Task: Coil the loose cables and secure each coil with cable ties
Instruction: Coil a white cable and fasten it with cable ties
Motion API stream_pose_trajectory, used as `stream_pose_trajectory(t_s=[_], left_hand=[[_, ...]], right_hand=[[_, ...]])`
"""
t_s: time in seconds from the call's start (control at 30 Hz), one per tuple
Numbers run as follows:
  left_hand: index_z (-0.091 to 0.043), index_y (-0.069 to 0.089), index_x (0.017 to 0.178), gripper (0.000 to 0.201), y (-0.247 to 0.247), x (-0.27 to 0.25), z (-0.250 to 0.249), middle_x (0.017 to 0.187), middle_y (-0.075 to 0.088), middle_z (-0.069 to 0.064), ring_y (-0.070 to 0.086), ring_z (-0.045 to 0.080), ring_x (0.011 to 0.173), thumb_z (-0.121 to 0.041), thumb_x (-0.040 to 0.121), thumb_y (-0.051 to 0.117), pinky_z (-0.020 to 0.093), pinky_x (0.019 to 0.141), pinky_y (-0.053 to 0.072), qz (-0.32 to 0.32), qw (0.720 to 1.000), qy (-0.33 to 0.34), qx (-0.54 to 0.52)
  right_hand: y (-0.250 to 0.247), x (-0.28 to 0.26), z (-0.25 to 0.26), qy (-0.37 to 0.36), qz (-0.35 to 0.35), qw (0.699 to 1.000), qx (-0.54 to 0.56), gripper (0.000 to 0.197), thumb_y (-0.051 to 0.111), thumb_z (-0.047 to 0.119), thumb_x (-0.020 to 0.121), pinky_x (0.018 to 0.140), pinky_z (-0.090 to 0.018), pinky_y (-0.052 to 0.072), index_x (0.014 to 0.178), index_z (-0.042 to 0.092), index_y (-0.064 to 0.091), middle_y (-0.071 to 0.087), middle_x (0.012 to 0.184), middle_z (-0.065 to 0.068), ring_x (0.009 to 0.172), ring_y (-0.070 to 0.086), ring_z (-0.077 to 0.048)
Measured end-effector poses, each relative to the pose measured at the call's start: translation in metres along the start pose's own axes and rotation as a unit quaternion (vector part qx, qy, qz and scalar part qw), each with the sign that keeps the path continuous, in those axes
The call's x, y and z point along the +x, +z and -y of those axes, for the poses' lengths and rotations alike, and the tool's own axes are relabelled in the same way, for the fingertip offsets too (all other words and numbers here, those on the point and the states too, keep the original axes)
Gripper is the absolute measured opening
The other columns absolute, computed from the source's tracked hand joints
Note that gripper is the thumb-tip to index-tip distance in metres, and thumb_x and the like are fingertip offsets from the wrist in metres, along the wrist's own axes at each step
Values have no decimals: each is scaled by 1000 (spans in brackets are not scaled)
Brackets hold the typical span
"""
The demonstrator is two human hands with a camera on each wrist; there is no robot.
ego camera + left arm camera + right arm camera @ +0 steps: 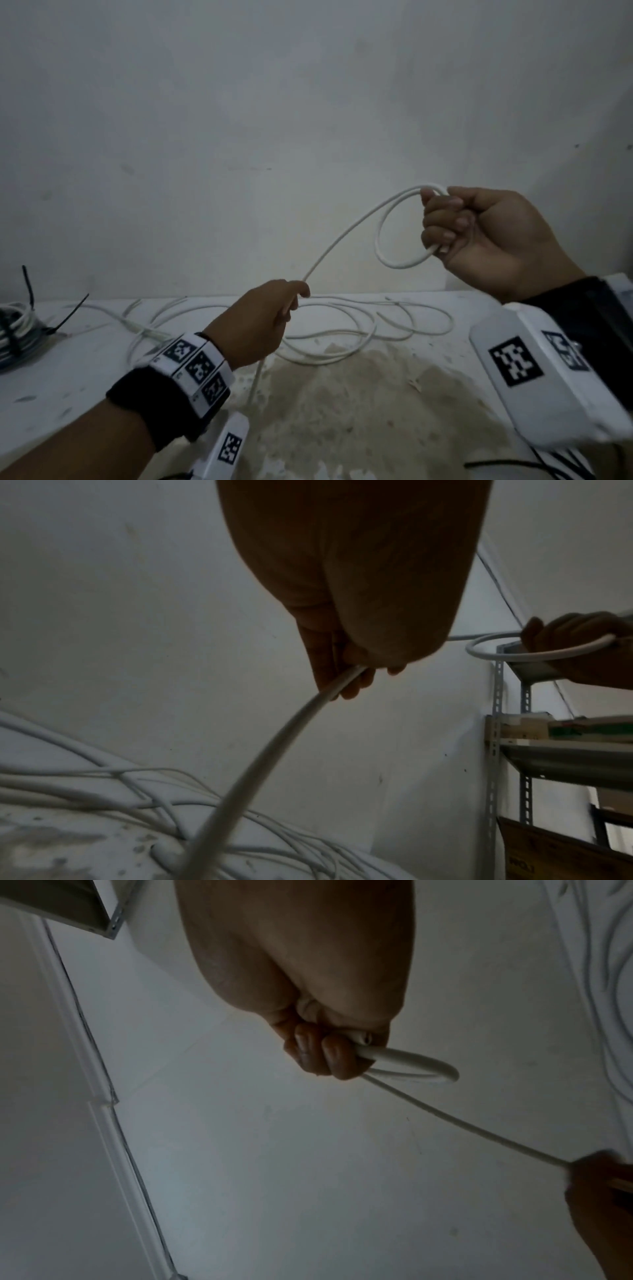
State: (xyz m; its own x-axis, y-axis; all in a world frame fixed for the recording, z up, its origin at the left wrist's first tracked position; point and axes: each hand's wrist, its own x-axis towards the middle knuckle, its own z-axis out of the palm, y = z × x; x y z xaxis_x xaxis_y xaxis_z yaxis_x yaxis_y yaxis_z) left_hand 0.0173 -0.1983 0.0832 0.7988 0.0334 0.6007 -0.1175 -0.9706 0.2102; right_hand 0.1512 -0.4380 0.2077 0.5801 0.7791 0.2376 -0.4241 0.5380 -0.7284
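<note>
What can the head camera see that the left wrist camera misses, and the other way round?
Only the head view shows the already tied bundle with black cable ties at the table's left edge, and both wrist bands. Only the left wrist view shows metal shelving against the wall. Both show the left hand gripping the white cable, the right hand holding its first loop, and loose cable on the table.

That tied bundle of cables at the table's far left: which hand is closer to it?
Left. The left hand holds the white cable above mid-table, right of the tied bundle; the right hand grips the loop farther right.
</note>
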Motion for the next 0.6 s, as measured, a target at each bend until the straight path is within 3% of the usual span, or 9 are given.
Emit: stream_pose_trajectory(t_s=[0.1,0.17,0.23,0.3,0.37,0.47,0.53,0.6], left_hand=[[-16,70,104,29,1,-6,-4,101,63,2,64,18,87,-1,86,53,20,75,47,66,994,40,73],[-22,74,95,26,0,-11,-7,107,63,4,66,16,87,-8,73,78,20,66,52,73,988,69,118],[-24,76,87,27,-2,-17,-13,116,61,9,65,19,96,-22,63,87,23,67,55,59,982,103,148],[-20,75,88,21,-3,-20,-14,123,60,13,62,22,107,-27,70,81,27,79,55,41,977,145,152],[-16,73,91,20,-4,-25,-14,121,63,11,61,18,109,-32,85,63,23,85,50,24,979,157,130],[-14,71,94,50,-3,-33,-7,103,71,1,58,6,98,-45,99,32,17,82,46,-23,991,121,53],[-15,72,93,57,-2,-38,-4,93,73,-6,60,2,91,-56,96,32,13,79,46,-60,997,34,-21],[-22,73,87,50,-2,-41,-4,84,72,-16,64,-2,84,-58,90,39,9,74,47,-91,989,-68,-98]], right_hand=[[-3,6,0,-8,10,1000,12,32,58,2,55,40,-19,35,86,3,53,40,60,6,43,34,-7],[-5,12,-3,-9,6,1000,4,21,54,1,66,42,-18,35,87,2,52,41,60,5,44,35,-6],[-7,18,-9,-11,-6,1000,-4,11,42,2,79,42,-17,34,86,3,50,41,59,3,44,36,-6],[-10,25,-18,-10,-21,1000,-5,12,38,3,81,40,-17,35,85,3,49,44,59,2,43,37,-6],[-16,31,-28,-4,-46,999,-10,13,36,2,85,38,-17,34,85,3,49,44,57,2,41,38,-6],[-30,37,-43,18,-88,996,-10,24,28,1,95,36,-17,32,84,3,48,41,49,2,37,36,-6],[-37,39,-56,36,-97,995,-5,26,25,1,95,36,-16,31,81,5,46,40,47,2,36,35,-6],[-41,40,-69,49,-102,994,7,25,25,1,94,37,-15,31,80,6,45,39,52,1,37,36,-7]])
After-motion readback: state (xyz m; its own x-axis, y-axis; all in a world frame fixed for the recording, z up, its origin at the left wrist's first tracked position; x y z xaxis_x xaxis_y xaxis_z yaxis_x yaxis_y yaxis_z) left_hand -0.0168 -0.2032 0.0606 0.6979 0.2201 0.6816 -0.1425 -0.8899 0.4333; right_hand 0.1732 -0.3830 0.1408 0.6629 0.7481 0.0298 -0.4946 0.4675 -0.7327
